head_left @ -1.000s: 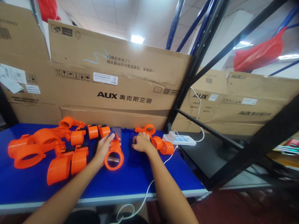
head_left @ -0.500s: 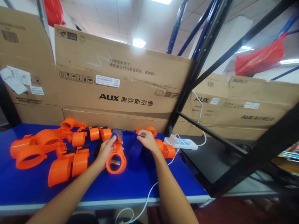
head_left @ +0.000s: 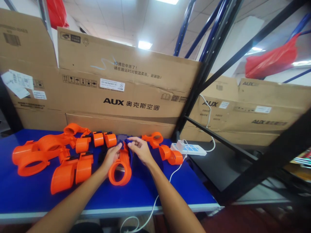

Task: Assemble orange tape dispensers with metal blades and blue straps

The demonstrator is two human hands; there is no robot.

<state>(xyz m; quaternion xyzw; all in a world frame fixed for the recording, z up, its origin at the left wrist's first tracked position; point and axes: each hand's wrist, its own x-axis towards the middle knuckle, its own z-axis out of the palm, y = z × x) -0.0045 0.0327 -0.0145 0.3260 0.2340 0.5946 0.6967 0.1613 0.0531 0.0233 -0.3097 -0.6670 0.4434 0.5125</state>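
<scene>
My left hand (head_left: 113,157) is closed around the handle of an orange plastic tape dispenser (head_left: 120,171), its round ring hanging toward me. My right hand (head_left: 141,149) pinches a dark blue strap (head_left: 131,157) at the top of that dispenser, close to my left fingertips. The lower part of the strap blends into the blue tabletop, so its shape is hard to make out. A phone (head_left: 122,137) lies flat just behind both hands, partly hidden by them.
Several orange dispensers (head_left: 63,174) lie on the left of the blue table (head_left: 102,200). Orange pieces (head_left: 171,154) lie to the right, beside a white power strip (head_left: 190,149) with a cable (head_left: 155,202) trailing over the front edge. Cardboard (head_left: 131,90) stands behind; a black rack post (head_left: 191,97) rises at right.
My right hand lifted the blue strap off the table at right and brought it left to the dispenser. My left hand keeps hold of the dispenser, nearly in place.
</scene>
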